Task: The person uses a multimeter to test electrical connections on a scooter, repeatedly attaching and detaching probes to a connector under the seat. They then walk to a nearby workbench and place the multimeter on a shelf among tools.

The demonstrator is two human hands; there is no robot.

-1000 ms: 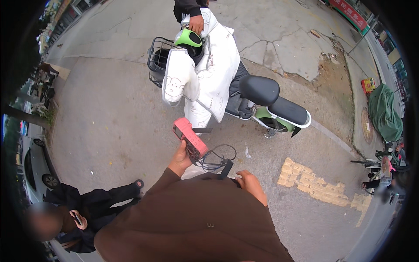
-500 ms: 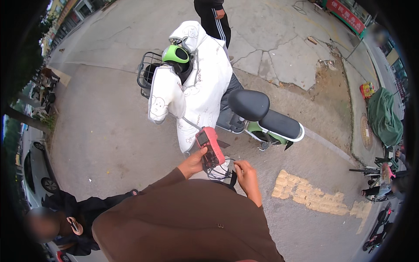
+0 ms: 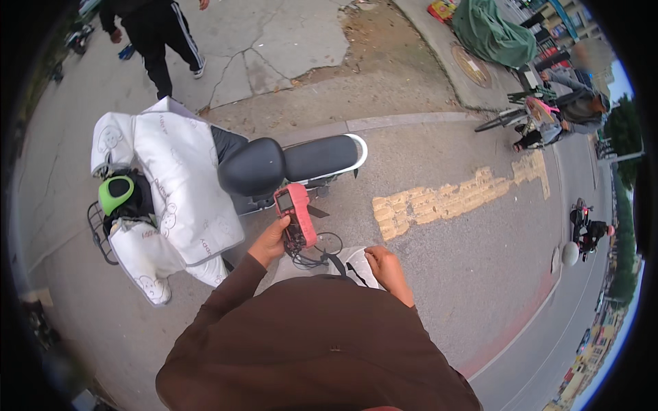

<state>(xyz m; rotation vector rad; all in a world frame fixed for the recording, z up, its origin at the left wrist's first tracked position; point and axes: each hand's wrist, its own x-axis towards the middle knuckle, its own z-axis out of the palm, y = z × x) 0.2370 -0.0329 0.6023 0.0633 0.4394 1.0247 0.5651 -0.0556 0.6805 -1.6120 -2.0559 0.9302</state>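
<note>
A red handheld multimeter (image 3: 297, 218) with a small screen is gripped in my left hand (image 3: 272, 241), thumb on its front. Its stand sticks out to one side. Black cables (image 3: 312, 260) loop below it, in front of my brown top. At the right, my right hand (image 3: 389, 269) is closed, with curled fingers at the edge of a white bag (image 3: 363, 266) with a black strip. Whether a small thing is also inside those fingers is hidden. Beyond the multimeter stands a parked electric scooter (image 3: 322, 156) with a black seat and a white printed cover (image 3: 181, 181).
A person in black striped trousers (image 3: 161, 48) is on foot at the far left. At the far right, a person sits on a bicycle (image 3: 510, 118) near a green tarp-covered heap (image 3: 490, 31). Yellow paving (image 3: 445, 198) crosses the ground; a motorbike rider (image 3: 586, 229) is on the road.
My view has swung right, so the scooter now lies further left and more road shows. The multimeter stays in my left hand. My right hand now meets the white bag's edge, apart from the cables.
</note>
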